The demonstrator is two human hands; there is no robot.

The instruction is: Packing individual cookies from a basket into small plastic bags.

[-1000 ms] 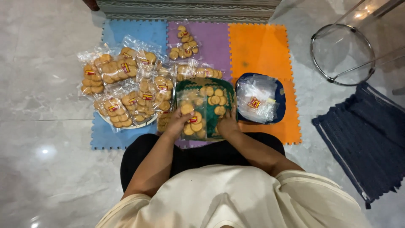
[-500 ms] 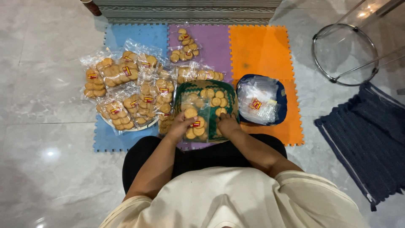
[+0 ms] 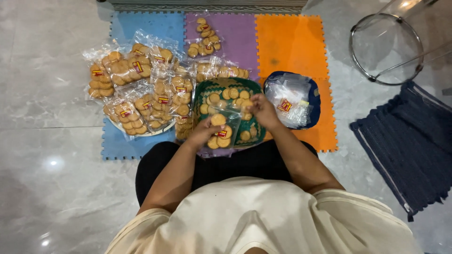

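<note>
I sit on the floor over a green woven tray (image 3: 203, 87) holding loose round golden cookies. My left hand (image 3: 203, 133) grips a clear plastic bag (image 3: 223, 127) partly filled with cookies, held above the tray's near side. My right hand (image 3: 263, 110) is at the bag's open top, fingers pinched around a cookie. A dark blue bowl (image 3: 314, 99) of empty clear bags with red labels sits just right of the tray.
Several sealed cookie packs (image 3: 141, 89) lie piled at the left on a white plate and on foam mats, blue (image 3: 117, 146), purple (image 3: 235, 37) and orange (image 3: 292, 47). A round glass stool (image 3: 386, 49) and a dark blue rug (image 3: 414, 150) stand at the right on the marble floor.
My right hand has moved from the tray's near right edge up to the bag's mouth. The left hand keeps hold of the bag, now lifted slightly.
</note>
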